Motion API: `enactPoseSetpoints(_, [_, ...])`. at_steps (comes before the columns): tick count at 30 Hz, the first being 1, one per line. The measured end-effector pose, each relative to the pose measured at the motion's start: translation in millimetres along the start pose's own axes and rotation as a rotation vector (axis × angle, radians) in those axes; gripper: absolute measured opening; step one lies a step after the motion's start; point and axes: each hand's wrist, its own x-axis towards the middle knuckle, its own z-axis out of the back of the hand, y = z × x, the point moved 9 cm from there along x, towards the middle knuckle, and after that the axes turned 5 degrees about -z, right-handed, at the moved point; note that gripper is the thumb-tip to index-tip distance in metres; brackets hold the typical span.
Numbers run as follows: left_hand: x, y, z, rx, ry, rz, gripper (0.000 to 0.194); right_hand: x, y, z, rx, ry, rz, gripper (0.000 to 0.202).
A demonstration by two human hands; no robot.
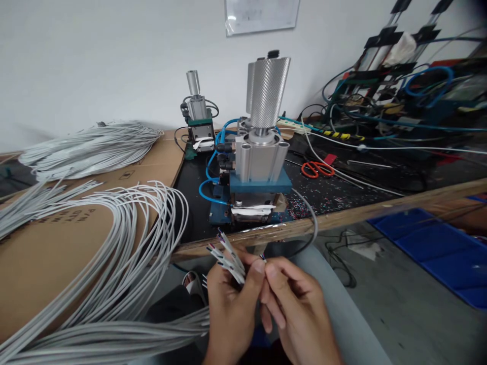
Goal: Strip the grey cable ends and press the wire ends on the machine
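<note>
My left hand point(234, 309) is closed around a bunch of grey cables point(230, 261), whose stripped ends show small coloured wires pointing up and away. The long tails of grey cables point(152, 334) run off to the left from behind that hand. My right hand point(294, 304) touches the left thumb, its thumb and fingers pinched on the tip of a single cable point(262, 257) with dark blue and white wire ends. Just beyond both hands, at the bench edge, stands a pneumatic press point(258, 157) with a knurled metal cylinder on top.
Heaps of grey cable point(87, 147) lie on cardboard point(87, 248) at the left. A smaller press point(198, 111) stands further back. Orange-handled scissors point(317, 169) and coloured scraps lie on the black bench top. Tangled hoses and machines point(391, 76) fill the back right; a blue panel point(437, 253) is below.
</note>
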Motion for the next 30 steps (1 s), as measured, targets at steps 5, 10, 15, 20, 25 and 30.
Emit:
enactPoseSetpoints(5, [5, -6, 2.5, 0.096, 0.043, -0.096, 0.034, 2, 4, 0, 0.026, 0.036, 0.02, 0.036])
enactPoseSetpoints(10, [9, 3, 2.0, 0.052, 0.125, -0.058, 0.028, 2, 5, 1, -0.046, 0.051, 0.009, 0.037])
enactPoseSetpoints(15, [13, 4, -2.0, 0.007, 0.176, -0.043, 0.025, 5, 13, -1, -0.179, 0.116, -0.042, 0.042])
enactPoseSetpoints(20, [16, -7, -2.4, 0.053, 0.186, -0.132, 0.022, 8, 24, 3, -0.512, 0.226, -0.034, 0.041])
enactPoseSetpoints(25, [21, -2, 7.9, 0.012, 0.104, -0.106, 0.022, -8, 64, 5, -0.974, 0.219, 0.561, 0.033])
enactPoseSetpoints(30, [25, 1, 5.5, -0.05, 0.08, -0.037, 0.023, -20, 60, -3, -1.144, 0.358, 0.932, 0.036])
